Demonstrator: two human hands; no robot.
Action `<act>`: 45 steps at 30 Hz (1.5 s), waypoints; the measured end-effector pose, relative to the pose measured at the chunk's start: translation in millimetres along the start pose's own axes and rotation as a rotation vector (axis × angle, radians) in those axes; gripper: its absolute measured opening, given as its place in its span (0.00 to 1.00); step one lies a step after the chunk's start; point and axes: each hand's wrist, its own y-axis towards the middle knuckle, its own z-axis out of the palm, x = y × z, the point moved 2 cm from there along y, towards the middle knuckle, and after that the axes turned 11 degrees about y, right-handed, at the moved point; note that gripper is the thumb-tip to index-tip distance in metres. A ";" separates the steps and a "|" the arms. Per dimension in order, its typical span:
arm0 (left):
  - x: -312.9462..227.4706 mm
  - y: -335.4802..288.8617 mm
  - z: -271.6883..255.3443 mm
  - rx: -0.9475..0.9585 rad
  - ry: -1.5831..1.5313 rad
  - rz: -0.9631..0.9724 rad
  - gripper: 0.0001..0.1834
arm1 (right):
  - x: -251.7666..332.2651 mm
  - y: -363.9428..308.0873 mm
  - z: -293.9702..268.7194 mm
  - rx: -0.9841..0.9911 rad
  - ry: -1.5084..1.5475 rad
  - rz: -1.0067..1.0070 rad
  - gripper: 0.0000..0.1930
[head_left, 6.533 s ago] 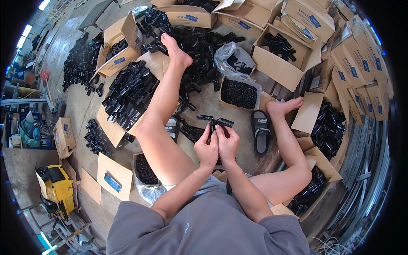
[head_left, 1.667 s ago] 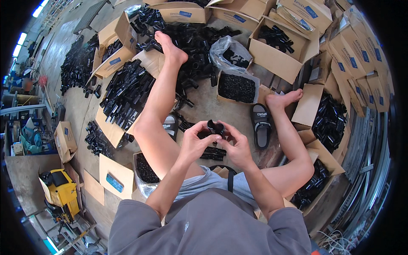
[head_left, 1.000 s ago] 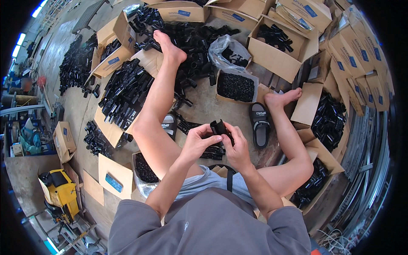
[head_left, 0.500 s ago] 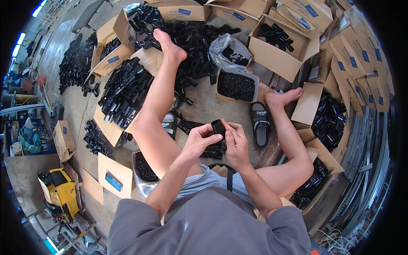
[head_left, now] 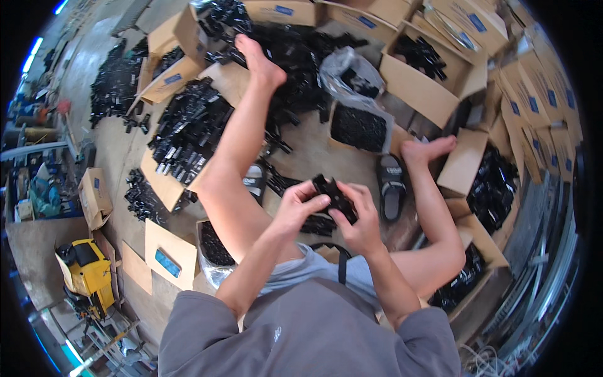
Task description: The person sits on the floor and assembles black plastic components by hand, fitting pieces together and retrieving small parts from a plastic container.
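Note:
Both of my hands hold a black tubular part (head_left: pixel 333 196) above my lap. My left hand (head_left: pixel 299 208) is closed round its left end, thumb along the near side. The right end lies in my right hand (head_left: pixel 361 217), whose fingers are bent over it. The part slants down toward the right, and my fingers hide some of it; a little blur keeps its finer shape from showing. Beyond my hands a small heap of black parts (head_left: pixel 317 224) lies on the floor.
Heaps of black tubular parts (head_left: pixel 191 125) lie on cardboard at the left. Ahead, a box of small black pieces (head_left: pixel 358 127) stands beside a sandal (head_left: pixel 392 195). Open cartons (head_left: pixel 414 88) ring the right side. A phone (head_left: pixel 168 262) rests on cardboard at the left.
The black part has tipped from showing its open end to lying slantwise between my hands. My right hand has shifted right and down, its fingers now bent round the part.

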 end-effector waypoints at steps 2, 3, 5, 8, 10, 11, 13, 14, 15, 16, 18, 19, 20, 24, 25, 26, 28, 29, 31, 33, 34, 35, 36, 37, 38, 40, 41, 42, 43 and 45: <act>9.0 -4.4 -12.1 -0.048 0.267 -0.040 0.10 | 10.4 0.4 6.2 0.019 -0.090 -0.037 0.31; 4.5 -0.6 1.7 -0.039 0.170 -0.114 0.08 | 12.3 -1.0 0.2 -0.005 -0.145 -0.060 0.30; 11.4 8.0 12.7 0.055 0.138 -0.016 0.10 | 13.3 -3.6 -5.3 -0.088 -0.072 -0.039 0.28; 0.2 4.7 22.7 0.042 0.097 -0.014 0.10 | 12.3 -12.3 -3.0 -0.239 0.129 0.049 0.23; 2.3 0.6 18.5 0.025 0.091 0.016 0.10 | 16.3 -13.0 3.0 -0.196 0.087 0.026 0.22; 2.3 -0.6 16.8 0.020 0.088 0.030 0.10 | 16.5 -13.9 4.7 -0.185 0.075 0.033 0.22; 0.7 -2.4 15.3 0.026 0.132 0.024 0.10 | 17.6 -15.0 5.8 -0.169 0.072 0.028 0.21; 0.4 -3.3 17.0 0.018 0.122 0.034 0.11 | 17.6 -16.0 5.2 -0.159 0.072 0.036 0.21; 1.2 -3.0 17.7 0.023 0.125 0.042 0.11 | 17.5 -17.4 3.9 -0.164 0.070 0.027 0.21; 1.8 -2.1 19.1 0.025 0.150 0.041 0.11 | 16.5 -19.6 1.5 -0.163 0.061 0.037 0.22; 2.3 -1.9 21.7 0.017 0.216 0.046 0.10 | 17.9 -22.0 -0.8 -0.170 0.012 0.009 0.22; 1.9 -2.5 23.3 0.026 0.219 0.050 0.10 | 19.0 -22.9 -2.1 -0.177 0.009 0.005 0.22; 2.5 -3.0 24.0 0.017 0.209 0.052 0.10 | 19.7 -23.6 -2.7 -0.168 -0.005 0.020 0.23; 15.2 -1.4 20.9 0.009 0.186 0.043 0.12 | 18.5 -24.8 -0.4 -0.163 0.023 0.047 0.23; 14.9 -1.9 20.1 -0.002 0.163 0.031 0.12 | 16.5 -24.9 0.6 -0.161 0.046 0.054 0.23; 14.8 -1.5 19.8 -0.001 0.161 0.030 0.12 | 14.8 -24.1 1.3 -0.161 0.045 0.056 0.23; 12.3 -1.3 20.1 -0.021 0.115 0.046 0.13 | 12.2 -23.0 2.3 -0.164 0.031 0.051 0.23; 10.3 -2.1 20.4 -0.020 0.111 0.041 0.13 | 11.9 -22.3 3.2 -0.163 0.029 0.057 0.23; 5.5 -4.0 18.5 -0.040 0.102 0.047 0.12 | 13.3 -18.7 7.0 -0.156 0.046 0.054 0.23; 8.2 -3.6 12.4 -0.045 0.126 0.038 0.11 | 15.6 -16.2 10.7 -0.145 0.037 0.073 0.23; 8.1 -2.3 10.3 -0.047 0.126 0.033 0.11 | 16.6 -13.6 11.7 -0.136 0.032 0.082 0.23; 9.4 -1.3 7.8 -0.048 0.127 0.026 0.11 | 15.9 -11.8 13.1 -0.135 0.028 0.091 0.23; 13.1 -0.2 2.9 -0.044 0.116 0.010 0.11 | 14.0 -10.3 15.6 -0.118 0.046 0.100 0.22; 12.0 0.2 5.0 -0.034 0.108 0.000 0.11 | 12.0 -8.9 14.4 -0.104 0.060 0.113 0.22; 9.1 2.1 5.7 -0.048 0.086 0.023 0.11 | 8.4 -5.9 13.9 -0.116 0.051 0.125 0.22; 0.5 8.1 9.0 -0.068 0.090 0.057 0.10 | 5.5 1.5 10.1 -0.092 -0.007 0.075 0.21; -6.8 11.8 10.5 -0.100 0.126 0.058 0.09 | 7.3 7.7 6.8 -0.094 -0.009 0.075 0.20; -8.8 16.8 9.5 -0.117 0.178 0.097 0.06 | 3.9 15.8 4.8 -0.097 0.011 0.049 0.19; -4.8 21.8 9.5 -0.222 0.272 0.134 0.04 | -9.9 21.9 1.4 -0.053 -0.043 -0.021 0.19; 3.1 23.0 -11.3 -0.325 0.352 0.110 0.04 | -45.9 42.7 5.6 -0.085 -0.023 0.039 0.19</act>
